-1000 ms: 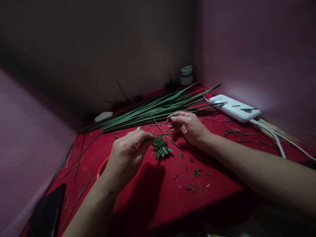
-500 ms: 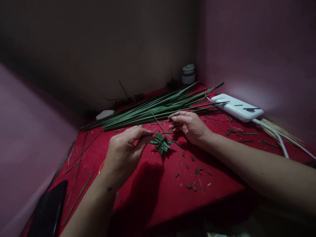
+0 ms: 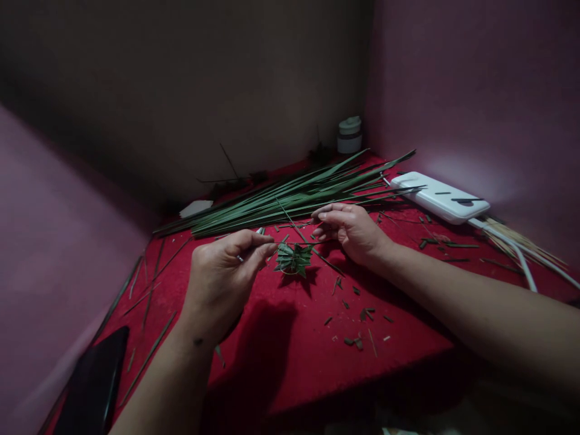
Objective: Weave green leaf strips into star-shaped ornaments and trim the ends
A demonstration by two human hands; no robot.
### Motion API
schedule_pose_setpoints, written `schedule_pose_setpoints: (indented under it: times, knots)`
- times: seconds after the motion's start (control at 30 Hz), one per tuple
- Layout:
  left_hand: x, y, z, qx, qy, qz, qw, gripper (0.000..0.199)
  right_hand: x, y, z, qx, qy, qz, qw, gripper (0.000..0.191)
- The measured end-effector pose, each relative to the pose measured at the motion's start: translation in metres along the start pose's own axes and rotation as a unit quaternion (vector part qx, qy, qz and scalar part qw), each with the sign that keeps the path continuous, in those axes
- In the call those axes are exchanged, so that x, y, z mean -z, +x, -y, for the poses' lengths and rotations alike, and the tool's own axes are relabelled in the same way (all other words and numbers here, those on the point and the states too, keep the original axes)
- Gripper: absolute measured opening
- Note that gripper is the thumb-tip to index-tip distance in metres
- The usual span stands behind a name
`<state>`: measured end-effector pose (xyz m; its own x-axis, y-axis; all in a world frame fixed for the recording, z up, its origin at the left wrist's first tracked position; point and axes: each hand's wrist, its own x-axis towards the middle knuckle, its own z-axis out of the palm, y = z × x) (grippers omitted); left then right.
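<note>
My left hand (image 3: 222,275) is closed, thumb and forefinger pinching one end of a thin dark stem (image 3: 299,243). The stem runs level across to my right hand (image 3: 353,232), whose curled fingers close around its other end. Just under the stem is a small, spiky, star-like piece of folded green leaf (image 3: 293,260), with a thin loop at its lower side. Whether it hangs from the stem or rests on the red cloth (image 3: 317,362) I cannot tell. Behind it, a narrow leaf strip (image 3: 290,217) slants across the cloth.
A bundle of long green leaf blades (image 3: 281,202) lies at the back. On the right is a white power bank (image 3: 441,196) with a cable, beside pale thin sticks (image 3: 521,241). Leaf scraps (image 3: 356,343) litter the cloth. A black phone (image 3: 93,383) lies front left; a lidded white container (image 3: 349,136) stands behind.
The folded leaf piece has turned, so its ridged side now shows. My left hand has shifted slightly left, while the right stays nearly in place. The whole view has moved a little.
</note>
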<state>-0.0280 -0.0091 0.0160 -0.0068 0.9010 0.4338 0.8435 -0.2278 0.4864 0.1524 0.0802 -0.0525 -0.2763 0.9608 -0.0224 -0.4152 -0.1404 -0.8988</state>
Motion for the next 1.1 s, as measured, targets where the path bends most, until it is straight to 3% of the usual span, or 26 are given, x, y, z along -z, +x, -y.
schedule_pose_setpoints:
  times: [0.2,0.67,1.1]
  knots:
    - [-0.0002,-0.0015,-0.0017,-0.038,0.039,-0.01,0.998,0.007,0.0007,0.0,-0.0008,0.003,-0.001,0.004,1.0,0.013]
    - [-0.001,0.0003,-0.0011,-0.04,0.057,-0.006,0.998,0.01,0.0019,0.0018,-0.0038,0.009,0.002,0.006,1.0,0.014]
    - [-0.0025,0.0007,0.0018,-0.083,0.054,-0.02,0.995,0.009,0.0023,0.0021,-0.0041,0.002,0.004,0.011,1.0,0.012]
